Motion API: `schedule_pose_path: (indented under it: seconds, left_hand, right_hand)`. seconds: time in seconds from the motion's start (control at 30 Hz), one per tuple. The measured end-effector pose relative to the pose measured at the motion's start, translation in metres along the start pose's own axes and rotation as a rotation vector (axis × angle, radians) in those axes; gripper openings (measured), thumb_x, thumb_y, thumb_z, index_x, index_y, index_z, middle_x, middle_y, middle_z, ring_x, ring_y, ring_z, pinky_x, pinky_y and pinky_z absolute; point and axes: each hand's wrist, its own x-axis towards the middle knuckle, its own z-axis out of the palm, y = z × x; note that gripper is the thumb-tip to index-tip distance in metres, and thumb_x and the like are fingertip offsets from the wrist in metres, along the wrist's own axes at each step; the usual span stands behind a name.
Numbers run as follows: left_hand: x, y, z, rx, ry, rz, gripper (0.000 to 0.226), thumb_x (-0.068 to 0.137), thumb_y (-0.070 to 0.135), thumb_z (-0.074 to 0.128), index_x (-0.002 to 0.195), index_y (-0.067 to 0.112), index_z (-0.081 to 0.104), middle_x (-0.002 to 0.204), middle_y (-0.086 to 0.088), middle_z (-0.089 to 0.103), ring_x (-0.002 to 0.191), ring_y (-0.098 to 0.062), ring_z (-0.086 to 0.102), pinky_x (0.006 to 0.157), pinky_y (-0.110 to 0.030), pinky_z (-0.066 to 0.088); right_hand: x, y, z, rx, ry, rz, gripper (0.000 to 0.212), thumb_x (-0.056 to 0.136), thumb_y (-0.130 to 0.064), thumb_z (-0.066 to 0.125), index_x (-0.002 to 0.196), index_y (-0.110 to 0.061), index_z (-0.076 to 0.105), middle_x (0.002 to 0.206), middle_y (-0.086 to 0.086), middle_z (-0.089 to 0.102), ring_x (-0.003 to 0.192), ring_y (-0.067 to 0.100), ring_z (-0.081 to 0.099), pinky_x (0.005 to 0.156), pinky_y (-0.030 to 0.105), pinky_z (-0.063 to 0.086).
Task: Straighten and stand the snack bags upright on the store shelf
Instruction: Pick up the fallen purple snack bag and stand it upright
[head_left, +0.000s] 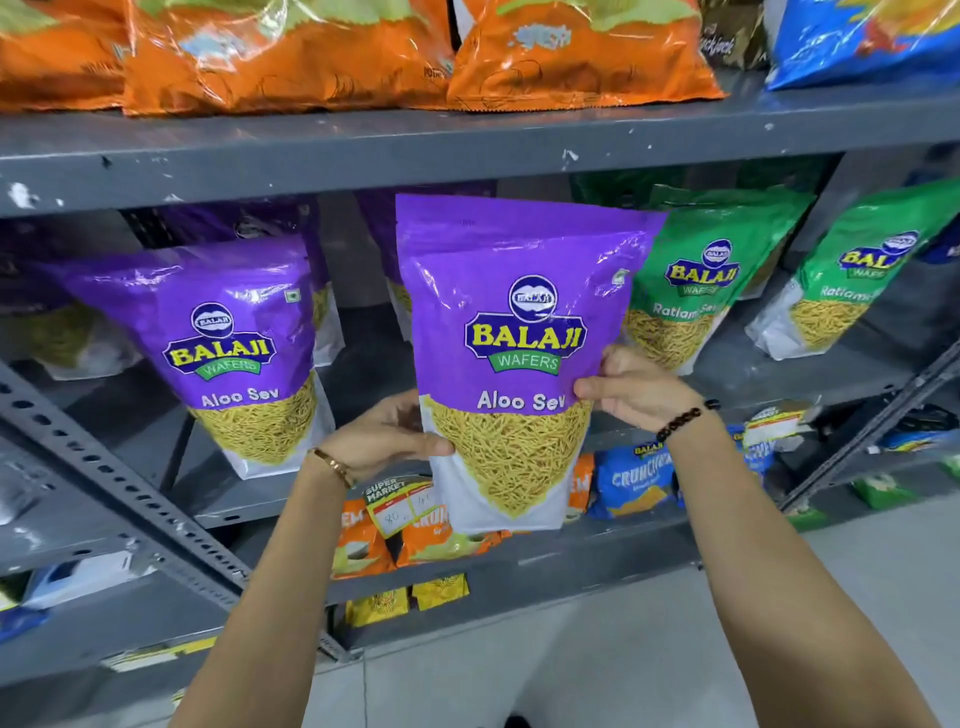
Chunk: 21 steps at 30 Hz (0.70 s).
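At a grey metal store shelf (467, 150), I hold a purple Balaji Aloo Sev bag (511, 343) upright in both hands.

My left hand (382, 436) is clamped on the bag's lower left edge, thumb across the front; my right hand (636, 389) grips its right edge a little higher, thumb on the front too. I hold the bag out in front of the middle shelf, between a second Aloo Sev bag (234, 353) leaning on the left and green Ratlami Sev bags (696, 291) on the right. Orange bags (291, 57) lie on the shelf above.
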Motion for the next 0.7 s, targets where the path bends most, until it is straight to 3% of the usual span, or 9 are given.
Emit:
schedule_pose_path:
  seconds: [0.1,0.23,0.3,0.37,0.43,0.5,0.57,0.63,0.7]
  left_hand:
    - [0.016,-0.013,-0.012,0.03,0.178,0.053,0.039,0.069,0.006,0.075,0.103,0.023,0.066,0.096,0.011,0.076,0.093,-0.007,0.069,0.076,-0.019,0.056]
    - [0.04,-0.023,-0.033,0.059,0.381,0.098,0.039,0.078,-0.014,0.059,0.103,0.017,0.064,0.09,0.013,0.077,0.09,-0.009,0.068,0.08,-0.022,0.057]
    - [0.049,-0.031,-0.039,0.079,0.458,0.085,0.038,0.078,-0.015,0.059,0.107,0.01,0.061,0.088,0.014,0.076,0.087,-0.006,0.067,0.079,-0.02,0.056]
    - [0.054,-0.041,-0.04,0.084,0.558,0.072,0.037,0.082,-0.014,0.056,0.116,-0.001,0.056,0.095,0.007,0.071,0.081,0.005,0.066,0.075,-0.011,0.053]
    - [0.055,-0.054,-0.035,0.015,0.659,0.056,0.035,0.087,-0.01,0.051,0.122,-0.007,0.05,0.106,0.0,0.062,0.081,0.006,0.063,0.074,-0.01,0.051]
    - [0.052,-0.066,-0.025,-0.057,0.716,-0.008,0.03,0.092,0.001,0.049,0.121,-0.002,0.053,0.105,0.003,0.061,0.085,-0.001,0.059,0.073,-0.013,0.049]
    - [0.049,-0.078,-0.012,-0.095,0.724,-0.062,0.026,0.092,0.002,0.05,0.117,0.005,0.056,0.11,0.001,0.061,0.1,-0.013,0.057,0.083,-0.022,0.047]
    - [0.047,-0.087,0.004,-0.095,0.715,-0.046,0.042,0.085,-0.01,0.055,0.125,0.003,0.049,0.124,-0.005,0.055,0.115,-0.02,0.052,0.096,-0.032,0.044]
    - [0.048,-0.089,0.017,-0.059,0.743,-0.02,0.062,0.075,-0.014,0.064,0.131,0.002,0.041,0.128,-0.004,0.052,0.118,-0.021,0.051,0.101,-0.036,0.043]
  right_hand:
    - [0.021,0.01,0.0,0.047,0.137,-0.055,0.041,0.047,-0.03,0.088,0.085,-0.022,0.075,0.085,-0.007,0.077,0.078,0.006,0.071,0.067,0.022,0.058]
    - [0.057,0.022,0.002,0.016,0.325,-0.102,0.014,0.075,-0.007,0.068,0.084,-0.019,0.067,0.078,-0.012,0.076,0.074,0.0,0.069,0.07,0.02,0.056]
    - [0.072,0.029,0.005,-0.029,0.352,-0.072,0.02,0.086,-0.002,0.057,0.085,-0.021,0.063,0.077,-0.016,0.075,0.076,-0.001,0.067,0.073,0.021,0.052]
    - [0.081,0.037,0.003,-0.047,0.384,-0.019,0.018,0.088,-0.01,0.056,0.084,-0.025,0.064,0.077,-0.022,0.072,0.082,0.001,0.061,0.08,0.026,0.044]
    - [0.084,0.047,-0.003,-0.009,0.408,0.034,0.019,0.09,-0.014,0.055,0.09,-0.03,0.064,0.084,-0.024,0.069,0.091,0.003,0.055,0.084,0.033,0.036]
    - [0.082,0.062,-0.009,0.036,0.394,0.115,0.027,0.089,-0.009,0.054,0.103,-0.032,0.059,0.098,-0.017,0.065,0.101,0.007,0.055,0.093,0.038,0.036]
    - [0.075,0.081,-0.01,-0.004,0.321,0.213,0.039,0.086,0.001,0.054,0.116,-0.025,0.054,0.109,-0.01,0.064,0.105,0.01,0.056,0.101,0.038,0.036]
    - [0.069,0.097,-0.007,-0.07,0.298,0.257,0.053,0.081,0.012,0.056,0.127,-0.011,0.047,0.127,0.004,0.059,0.112,0.017,0.056,0.105,0.036,0.037]
    - [0.068,0.106,-0.002,-0.124,0.343,0.234,0.067,0.075,0.014,0.063,0.135,-0.006,0.041,0.133,0.009,0.054,0.117,0.019,0.054,0.102,0.032,0.044]
